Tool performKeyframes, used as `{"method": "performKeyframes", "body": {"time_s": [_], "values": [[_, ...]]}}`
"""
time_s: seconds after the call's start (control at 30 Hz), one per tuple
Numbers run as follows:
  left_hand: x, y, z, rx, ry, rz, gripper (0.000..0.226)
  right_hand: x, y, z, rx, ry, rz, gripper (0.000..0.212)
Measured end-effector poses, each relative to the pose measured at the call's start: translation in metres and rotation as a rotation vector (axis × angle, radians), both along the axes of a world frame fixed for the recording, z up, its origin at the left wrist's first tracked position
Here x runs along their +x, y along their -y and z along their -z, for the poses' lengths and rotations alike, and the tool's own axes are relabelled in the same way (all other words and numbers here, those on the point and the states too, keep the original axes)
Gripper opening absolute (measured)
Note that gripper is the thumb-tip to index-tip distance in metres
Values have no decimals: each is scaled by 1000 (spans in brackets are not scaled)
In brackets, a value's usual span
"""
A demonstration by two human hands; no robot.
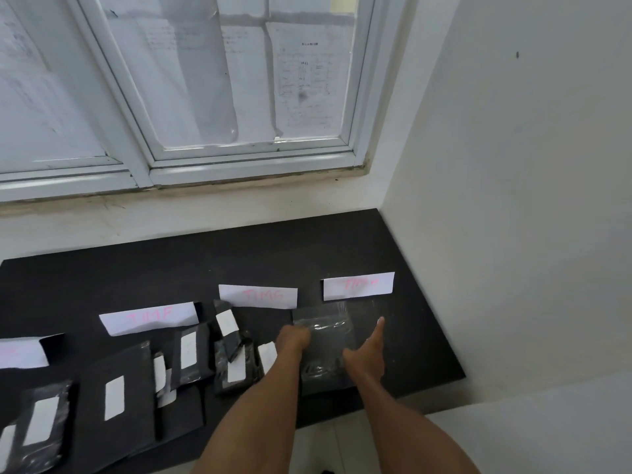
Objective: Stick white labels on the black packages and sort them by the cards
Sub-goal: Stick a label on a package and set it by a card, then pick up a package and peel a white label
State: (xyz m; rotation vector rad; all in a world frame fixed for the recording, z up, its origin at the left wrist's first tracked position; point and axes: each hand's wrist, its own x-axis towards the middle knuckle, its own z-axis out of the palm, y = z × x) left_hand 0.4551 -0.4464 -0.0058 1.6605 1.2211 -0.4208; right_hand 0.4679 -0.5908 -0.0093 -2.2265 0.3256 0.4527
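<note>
Left hand (293,338) grips black package (326,350) — right hand (367,354) touches.

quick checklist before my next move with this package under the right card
1. White label on the black package under both hands: not ok, none shows on its top face.
2. Package lies just below the rightmost card, card uncovered: ok.
3. Card's pink writing matches the package: cannot tell, the writing is blurred.
4. Left hand has a grip: cannot tell, its fingers are curled at the package's left edge.
5. Right hand not gripping: ok, forefinger straight along the right edge.
6. Package clear of the labelled pile to its left: cannot tell, the left forearm hides the gap.
</note>
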Motion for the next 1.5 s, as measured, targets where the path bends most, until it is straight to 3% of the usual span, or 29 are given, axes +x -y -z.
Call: {"method": "performKeyframes", "body": {"time_s": [0.2, 0.37, 0.5, 0.57, 0.7, 0.83, 1.1, 1.2, 1.4, 1.5], "values": [[11, 30, 18, -44, -50, -191, 52, 20, 15, 17, -75, -13, -146, 117], [17, 33, 34, -170, 34, -422, 56, 26, 28, 23, -53, -25, -74, 118], [20, 33, 31, -314, 67, -487, 23, 36, 41, 18, -6, -20, 108, 112], [22, 36, 19, -369, 106, -489, 22, 39, 48, 11, 4, -3, 159, 109], [26, 30, -16, -478, 283, -504, 13, 59, 44, -22, 49, 115, 156, 106], [40, 9, -67, -426, 490, -482, 20, 89, 22, -93, 116, 339, 196, 97], [48, -29, -177, -332, 786, -441, 20, 112, -49, -213, 416, 536, 46, 47], [43, -38, -209, -314, 893, -476, 19, 100, -73, -232, 569, 521, -82, 54], [33, -59, -232, -288, 950, -533, 22, 83, -98, -239, 547, 636, -264, 74], [27, -64, -237, -258, 968, -525, 14, 79, -106, -239, 523, 710, -369, 85]]}}
